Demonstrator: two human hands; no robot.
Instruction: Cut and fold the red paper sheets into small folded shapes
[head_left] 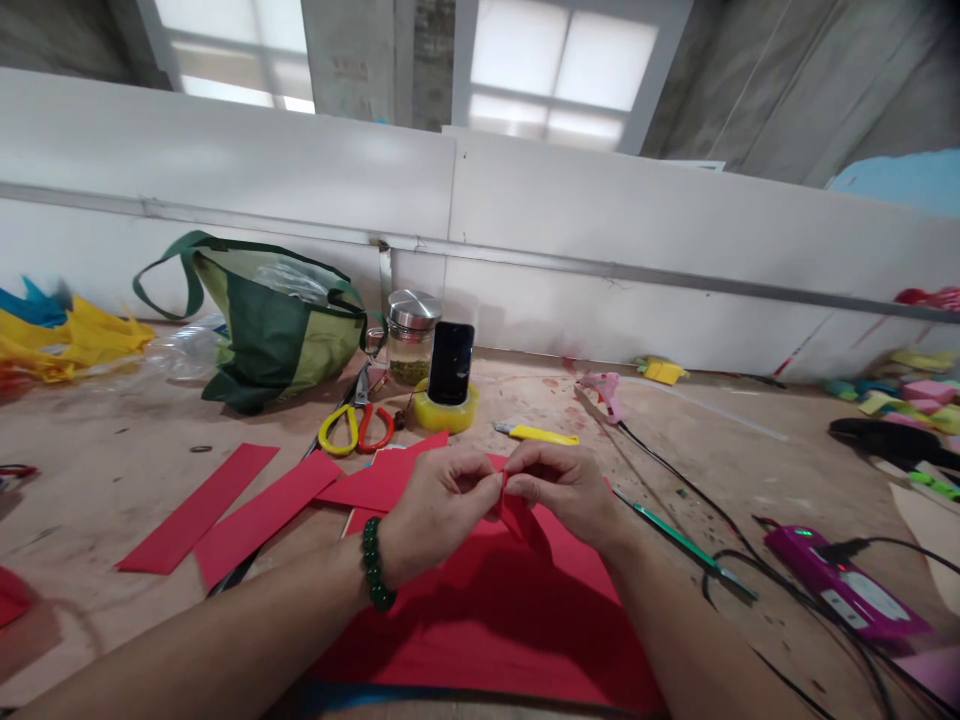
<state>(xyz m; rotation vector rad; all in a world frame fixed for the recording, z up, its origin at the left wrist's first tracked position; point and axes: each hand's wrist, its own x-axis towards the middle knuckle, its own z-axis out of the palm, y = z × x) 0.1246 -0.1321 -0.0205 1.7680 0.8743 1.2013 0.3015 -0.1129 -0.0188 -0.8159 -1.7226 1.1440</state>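
Brown worktable [82, 480], white partition [300, 170] along far side. Left hand [439, 515], centre: thumb and fingers closed in a pinch on folded red strip [529, 528]. Right hand [574, 490] pinches same strip, just beside the left. Strip is over large red sheet [487, 630], near side. Scissors [360, 425] far left of hands, yellow cutter [544, 435] beyond them, pink glue gun [613, 398] far right.

Windows [517, 45], upper left and top centre: bright, washed out. Wall [360, 165], upper centre: pale glare. Concrete [810, 90], upper right: dim. Red sheet [487, 630], lower centre: broad soft shadow. Frame edges: stretched, blurred.
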